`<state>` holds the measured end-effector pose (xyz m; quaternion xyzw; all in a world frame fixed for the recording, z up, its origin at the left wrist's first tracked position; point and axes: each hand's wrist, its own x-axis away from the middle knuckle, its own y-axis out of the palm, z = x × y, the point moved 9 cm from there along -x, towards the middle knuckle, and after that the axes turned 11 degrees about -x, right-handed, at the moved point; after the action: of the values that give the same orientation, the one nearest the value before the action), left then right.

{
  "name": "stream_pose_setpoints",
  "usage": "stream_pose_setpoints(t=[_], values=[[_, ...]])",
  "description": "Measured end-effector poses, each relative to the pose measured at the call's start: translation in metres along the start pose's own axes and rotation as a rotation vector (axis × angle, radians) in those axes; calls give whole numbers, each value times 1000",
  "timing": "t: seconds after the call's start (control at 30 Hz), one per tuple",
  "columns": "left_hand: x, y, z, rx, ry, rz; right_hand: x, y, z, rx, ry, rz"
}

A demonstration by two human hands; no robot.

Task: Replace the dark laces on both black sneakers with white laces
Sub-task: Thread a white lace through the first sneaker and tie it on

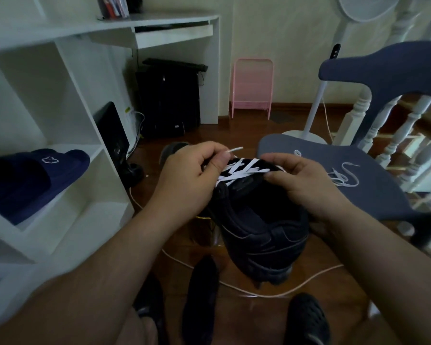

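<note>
A: Sneaker [259, 220] held mid-air, white lace [237, 170] crossing several eyelets. Left hand [189, 175] pinches the lace tip; right hand [301, 185] grips the tongue edge.

B: Remaining?

A: Top eyelets, I judge. Spare lace [343, 175] lies at the chair seat's [373, 195] middle; second sneaker unconfirmed.

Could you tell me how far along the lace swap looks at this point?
Partly done: white lace already crisscrosses the held black sneaker. In hand: the left hand pinches the lace tip; the right hand steadies the shoe. Left: a loose white lace waits on the chair.
</note>
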<state>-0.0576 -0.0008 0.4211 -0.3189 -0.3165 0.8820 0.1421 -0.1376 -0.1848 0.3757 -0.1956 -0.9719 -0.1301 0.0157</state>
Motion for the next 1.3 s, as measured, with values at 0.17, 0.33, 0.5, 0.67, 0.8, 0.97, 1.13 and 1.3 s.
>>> stream_pose_setpoints(t=[0.17, 0.33, 0.5, 0.67, 0.8, 0.97, 1.13, 1.3], values=[[6, 0, 8, 42, 68, 14, 1, 1, -3, -115, 2, -25], [16, -6, 27, 111, 200, 67, -1, -6, -6, -204, -8, 9], [25, -15, 35, 82, 256, 229, -3, -2, -8, -261, -32, -57], [27, -12, 37, 34, 244, 231, 2, 0, -23, -171, -153, -107], [23, 3, 41, -26, 254, 63, 13, 1, -40, -20, -329, -60], [28, 14, 45, -69, 282, 16, 27, 3, -59, 56, -477, -36], [43, 6, 75, -152, 518, 163, 40, 6, -70, 157, -570, -6], [49, 5, 85, -242, 654, 234, 55, 6, -86, 274, -737, 52]])
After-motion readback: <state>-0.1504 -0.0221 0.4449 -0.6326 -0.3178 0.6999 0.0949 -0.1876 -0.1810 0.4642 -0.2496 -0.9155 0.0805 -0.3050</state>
